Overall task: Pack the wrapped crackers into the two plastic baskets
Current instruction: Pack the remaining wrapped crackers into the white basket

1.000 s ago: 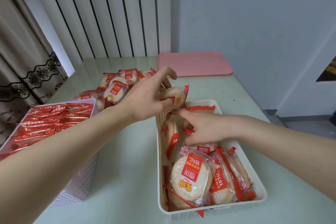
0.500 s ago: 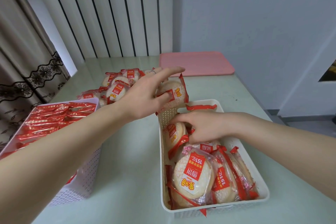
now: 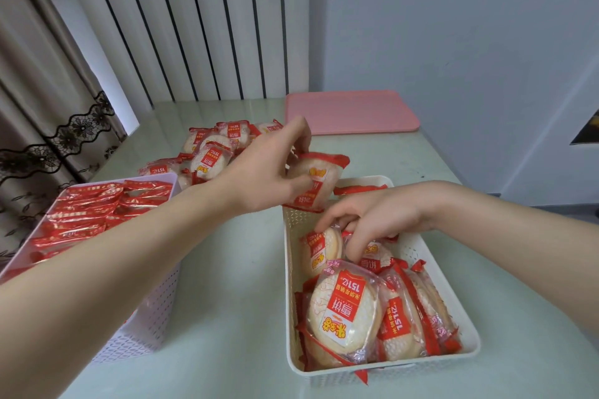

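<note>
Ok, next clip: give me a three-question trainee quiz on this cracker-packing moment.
1. True or false: the left hand holds a wrapped cracker above the right basket's far end.
2. Where are the right hand's fingers? A) on the pink tray B) among crackers inside the right basket C) in the left basket
3. Fill in: unpacked crackers lie in a loose pile on the ____.

Key: 1 true; 2 B; 3 table.

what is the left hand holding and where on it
The left hand holds one wrapped cracker by its left edge, above the far end of the right basket.
</note>
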{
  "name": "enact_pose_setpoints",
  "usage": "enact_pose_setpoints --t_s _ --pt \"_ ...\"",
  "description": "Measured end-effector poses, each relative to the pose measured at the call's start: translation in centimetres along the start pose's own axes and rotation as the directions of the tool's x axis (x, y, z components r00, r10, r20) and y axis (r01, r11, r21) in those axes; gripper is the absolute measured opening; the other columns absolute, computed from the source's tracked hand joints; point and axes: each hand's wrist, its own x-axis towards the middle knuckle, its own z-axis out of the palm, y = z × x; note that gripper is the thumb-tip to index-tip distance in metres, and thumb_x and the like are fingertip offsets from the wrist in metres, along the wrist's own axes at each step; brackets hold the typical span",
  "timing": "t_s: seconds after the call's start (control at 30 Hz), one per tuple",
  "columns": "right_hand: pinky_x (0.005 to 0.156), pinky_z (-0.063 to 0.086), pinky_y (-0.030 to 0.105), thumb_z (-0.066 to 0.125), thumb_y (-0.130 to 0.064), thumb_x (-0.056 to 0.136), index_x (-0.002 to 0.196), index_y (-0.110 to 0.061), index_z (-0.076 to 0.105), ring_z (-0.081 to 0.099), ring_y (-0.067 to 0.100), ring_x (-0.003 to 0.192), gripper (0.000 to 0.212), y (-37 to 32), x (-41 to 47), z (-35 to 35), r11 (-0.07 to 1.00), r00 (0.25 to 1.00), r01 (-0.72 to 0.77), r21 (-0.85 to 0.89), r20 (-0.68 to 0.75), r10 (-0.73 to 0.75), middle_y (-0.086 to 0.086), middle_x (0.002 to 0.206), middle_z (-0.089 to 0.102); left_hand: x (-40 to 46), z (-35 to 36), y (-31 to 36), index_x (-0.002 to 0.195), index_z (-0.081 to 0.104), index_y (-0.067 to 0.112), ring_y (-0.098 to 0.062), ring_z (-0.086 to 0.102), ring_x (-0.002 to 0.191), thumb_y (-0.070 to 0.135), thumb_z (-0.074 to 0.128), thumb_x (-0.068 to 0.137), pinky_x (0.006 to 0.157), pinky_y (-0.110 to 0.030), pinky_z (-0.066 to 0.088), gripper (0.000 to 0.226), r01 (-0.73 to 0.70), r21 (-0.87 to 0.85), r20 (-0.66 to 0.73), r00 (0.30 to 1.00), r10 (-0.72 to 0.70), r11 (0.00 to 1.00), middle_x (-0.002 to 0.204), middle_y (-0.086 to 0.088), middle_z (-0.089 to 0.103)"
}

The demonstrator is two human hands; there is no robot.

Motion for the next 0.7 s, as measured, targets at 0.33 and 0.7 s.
enact_pose_setpoints --t_s 0.33,0.7 --pt "0.092 0.055 0.030 0.073 -0.041 0.085 0.101 -0.030 0.074 0.065 0.008 0.101 0.020 -0.1 0.0 0.8 0.999 0.968 -0.004 0.052 -0.250 0.017 -0.010 0.107 0.069 0.7 1.8 -0.3 0.094 0.050 0.013 -0.015 0.043 0.078 0.012 0.062 0.070 0.067 -0.027 0.033 0.027 -0.102 0.157 0.054 0.994 0.094 0.982 0.087 0.001 0.051" --pt "0.064 0.044 0.024 0.075 -0.024 0.080 0.106 -0.027 0.063 0.057 0.008 0.084 0.029 -0.2 0.4 1.4 0.997 0.933 -0.036 0.075 -0.355 0.060 -0.008 0.096 0.060 1.1 2.9 -0.5 0.103 0.039 0.018 -0.024 0.053 0.071 0.033 0.068 0.077 0.051 -0.036 0.041 0.042 -0.007 0.637 0.229 0.956 -0.181 0.771 0.087 0.002 0.051"
